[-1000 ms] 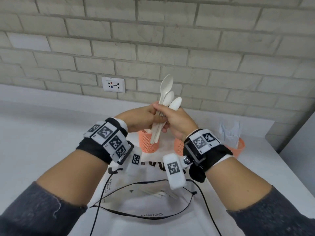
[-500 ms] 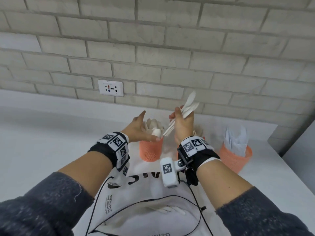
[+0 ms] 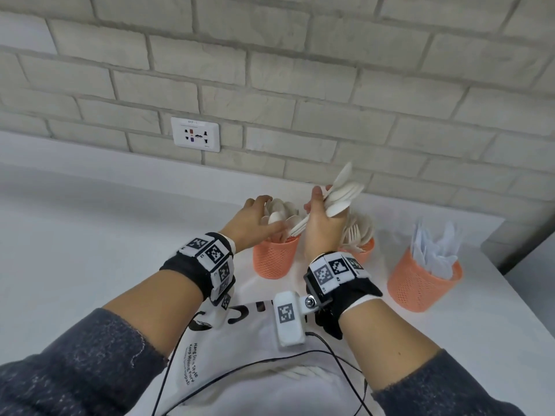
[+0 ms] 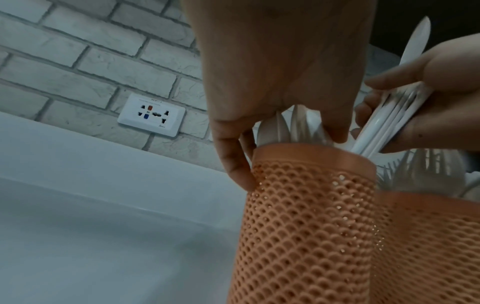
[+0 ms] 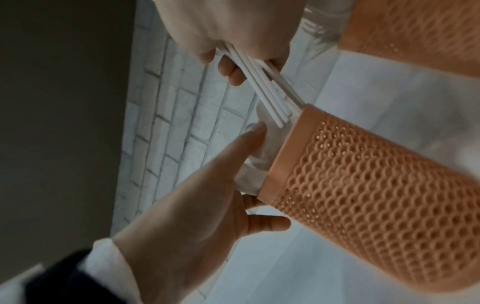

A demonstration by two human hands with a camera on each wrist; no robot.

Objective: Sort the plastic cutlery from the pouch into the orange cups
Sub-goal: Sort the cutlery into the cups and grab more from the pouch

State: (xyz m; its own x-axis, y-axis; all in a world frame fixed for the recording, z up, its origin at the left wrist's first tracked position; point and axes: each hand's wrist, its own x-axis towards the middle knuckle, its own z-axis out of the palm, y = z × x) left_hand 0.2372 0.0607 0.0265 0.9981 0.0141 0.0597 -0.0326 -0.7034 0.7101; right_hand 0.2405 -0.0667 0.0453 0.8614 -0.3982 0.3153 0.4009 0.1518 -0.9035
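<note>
A bundle of white plastic spoons (image 3: 336, 202) is clenched in the grip of the right hand (image 3: 322, 229), bowls tilted up toward the brick wall, handle ends lowered to the rim of the leftmost orange mesh cup (image 3: 274, 259). In the right wrist view the handles are seen just at that rim, not yet seated. The left hand (image 3: 250, 223) is released, its fingers straight; they rest on the white spoons already standing in this cup (image 3: 280, 213), with the thumb against the cup's outer wall in the left wrist view.

Three cups stand in a row toward the far right corner of the white tabletop (image 3: 90, 235): the middle orange mesh cup (image 3: 365, 255), holding white plastic forks (image 3: 356, 232), and the right orange mesh cup (image 3: 420, 285), holding clear-wrapped pieces that cannot be identified. The white drawstring pouch (image 3: 255, 340) lies at the near edge, with a few white pieces visible inside, so sorting is judged unfinished.

For a clean insertion, the standing spoons are best kept pressed aside, the bundle brought upright, and the handles released only once they are inside the rim. The light cup may tip if pushed sideways.
</note>
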